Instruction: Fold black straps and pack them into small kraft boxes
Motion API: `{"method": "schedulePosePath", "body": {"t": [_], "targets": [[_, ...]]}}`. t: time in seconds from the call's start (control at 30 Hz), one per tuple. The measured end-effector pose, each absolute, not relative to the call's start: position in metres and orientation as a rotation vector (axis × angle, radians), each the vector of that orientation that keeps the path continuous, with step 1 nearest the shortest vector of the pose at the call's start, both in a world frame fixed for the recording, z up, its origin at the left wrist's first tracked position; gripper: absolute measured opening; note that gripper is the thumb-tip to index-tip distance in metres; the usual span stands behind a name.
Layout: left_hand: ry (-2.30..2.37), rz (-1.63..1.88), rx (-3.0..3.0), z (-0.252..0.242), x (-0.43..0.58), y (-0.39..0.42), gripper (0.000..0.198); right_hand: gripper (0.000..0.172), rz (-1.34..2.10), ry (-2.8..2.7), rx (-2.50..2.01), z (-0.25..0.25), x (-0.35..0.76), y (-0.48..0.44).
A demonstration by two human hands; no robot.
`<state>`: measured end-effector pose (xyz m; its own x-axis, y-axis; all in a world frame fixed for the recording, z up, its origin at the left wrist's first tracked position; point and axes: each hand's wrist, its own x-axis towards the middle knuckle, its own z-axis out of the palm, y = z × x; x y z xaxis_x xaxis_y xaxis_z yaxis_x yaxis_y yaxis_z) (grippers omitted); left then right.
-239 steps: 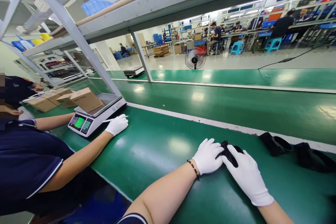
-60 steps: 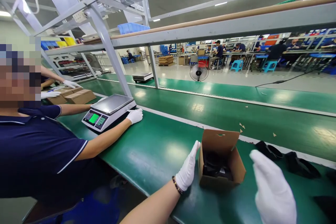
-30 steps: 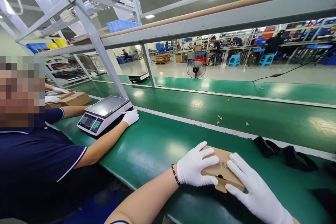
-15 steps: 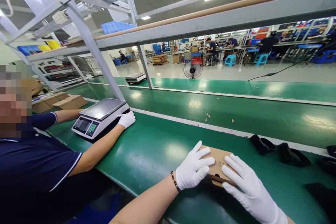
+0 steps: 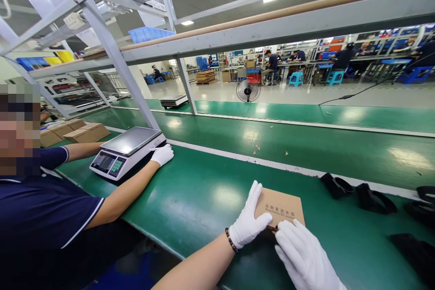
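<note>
A small brown cardboard box [image 5: 284, 204] lies on the green work surface in front of me, with dark print reading "Brushless DC pump" on its top. My left hand [image 5: 247, 221], in a white glove, grips its left side, the thumb at the near left corner and the fingers along the far left edge. My right hand [image 5: 302, 249], gloved too, has its fingers together at the near edge, where a dark slit shows. The fingertips there partly hide the flap.
At my left a co-worker's gloved hand [image 5: 163, 155] holds the side of a digital scale [image 5: 132, 141]. Black straps [image 5: 336, 186] lie to the right. Behind runs a green conveyor belt [image 5: 217, 138] with small scraps. A metal shelf beam [image 5: 272, 26] crosses overhead.
My right hand has moved off the box top to its near edge, uncovering the print. My left fingers have shifted from the top to the left side. The belt scraps have moved left.
</note>
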<state>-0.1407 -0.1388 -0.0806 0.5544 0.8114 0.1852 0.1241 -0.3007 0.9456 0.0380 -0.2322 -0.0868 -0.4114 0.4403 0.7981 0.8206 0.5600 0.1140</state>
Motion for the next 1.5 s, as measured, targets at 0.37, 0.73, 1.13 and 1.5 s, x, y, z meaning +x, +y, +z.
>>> {"method": "schedulePosePath", "body": {"t": [0.37,0.73,1.13,1.5], "targets": [[0.784,0.834,1.69,-0.084,-0.14,-0.138,0.081,0.016,-0.579,-1.849,-1.165,-0.082,0.02,-0.221],[0.767,0.861,1.8,-0.087,-0.14,-0.129,0.071,0.031,-0.444,-1.78,-1.337,-0.081,0.029,-0.209],[1.299,0.951,2.71,-0.022,-0.166,-0.144,0.044,0.047,0.177,-1.463,-1.649,-0.102,-0.002,-0.223],[1.454,0.376,2.841,-0.012,-0.246,-0.084,0.024,0.035,-0.658,-1.585,-1.627,-0.134,0.081,-0.162]]}}
